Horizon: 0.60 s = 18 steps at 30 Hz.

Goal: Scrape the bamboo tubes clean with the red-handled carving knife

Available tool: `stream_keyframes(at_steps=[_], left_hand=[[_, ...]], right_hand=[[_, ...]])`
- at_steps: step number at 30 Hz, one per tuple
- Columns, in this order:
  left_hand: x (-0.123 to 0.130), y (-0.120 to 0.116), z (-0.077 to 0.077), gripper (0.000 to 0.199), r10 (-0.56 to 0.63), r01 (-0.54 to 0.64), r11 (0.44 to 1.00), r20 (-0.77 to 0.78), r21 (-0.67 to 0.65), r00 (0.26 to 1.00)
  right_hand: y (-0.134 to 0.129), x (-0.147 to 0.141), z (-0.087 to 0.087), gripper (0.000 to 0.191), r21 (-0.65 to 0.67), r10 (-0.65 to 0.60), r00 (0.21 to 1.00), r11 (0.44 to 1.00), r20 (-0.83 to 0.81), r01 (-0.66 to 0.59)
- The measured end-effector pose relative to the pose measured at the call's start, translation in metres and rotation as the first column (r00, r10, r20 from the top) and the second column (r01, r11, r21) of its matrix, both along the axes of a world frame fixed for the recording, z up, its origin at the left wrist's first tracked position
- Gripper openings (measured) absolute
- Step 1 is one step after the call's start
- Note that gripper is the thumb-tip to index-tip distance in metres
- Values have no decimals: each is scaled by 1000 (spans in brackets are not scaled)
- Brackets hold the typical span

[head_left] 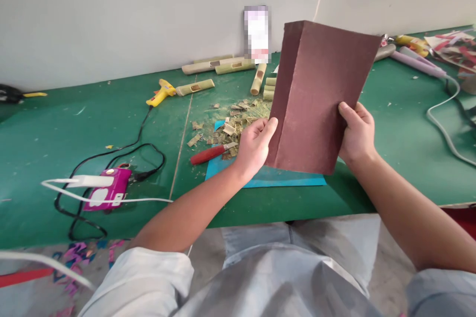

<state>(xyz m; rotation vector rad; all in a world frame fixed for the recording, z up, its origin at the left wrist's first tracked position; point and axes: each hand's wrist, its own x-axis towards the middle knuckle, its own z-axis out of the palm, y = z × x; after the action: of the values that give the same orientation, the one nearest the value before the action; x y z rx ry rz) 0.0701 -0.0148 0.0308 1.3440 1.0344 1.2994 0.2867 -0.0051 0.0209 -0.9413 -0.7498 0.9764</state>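
A reddish-brown sheet of sandpaper [323,99] is held up above the table, with a crease running down its left part. My left hand [256,146] grips its lower left edge, thumb on the near face. On the right edge, my right hand [357,129] pinches it the same way. Below lies a blue sheet [286,180], partly hidden by the sandpaper. A knife with a red handle [207,154] rests beside my left hand. Bamboo chips and dust [230,126] are scattered behind it.
Cut bamboo tubes [234,65] lie toward the wall, near a propped phone [257,32]. At left are a yellow glue gun [162,92] and a pink power strip [109,188] with trailing cords. A lilac corded tool [418,63] and scraps [455,49] lie far right.
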Motion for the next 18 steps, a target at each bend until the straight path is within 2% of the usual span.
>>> stream_keyframes(at_steps=[3,6,9,12,14,18], left_hand=[[1,0,1,58,-21,21,1000,-24,-12,999],[7,-4,2,50,-104,122,979,121,-160,987],[13,-11,2,47,-232,314,895,272,-316,934],[18,-20,4,52,-334,401,837,231,-373,914],[19,-23,5,49,-342,373,861,150,-346,928],[17,-19,6,40,-166,188,963,125,-195,978]], right_hand=[[2,2,1,21,9,-37,999,999,-29,37],[3,0,-1,21,-7,-22,999,1000,-37,22],[3,-4,-4,17,-30,-8,999,1000,-33,7],[2,-8,-6,14,-36,24,999,999,-20,-25],[2,-9,-6,14,-26,36,999,999,-16,-36],[2,-7,-5,16,-4,-8,1000,1000,-22,8]])
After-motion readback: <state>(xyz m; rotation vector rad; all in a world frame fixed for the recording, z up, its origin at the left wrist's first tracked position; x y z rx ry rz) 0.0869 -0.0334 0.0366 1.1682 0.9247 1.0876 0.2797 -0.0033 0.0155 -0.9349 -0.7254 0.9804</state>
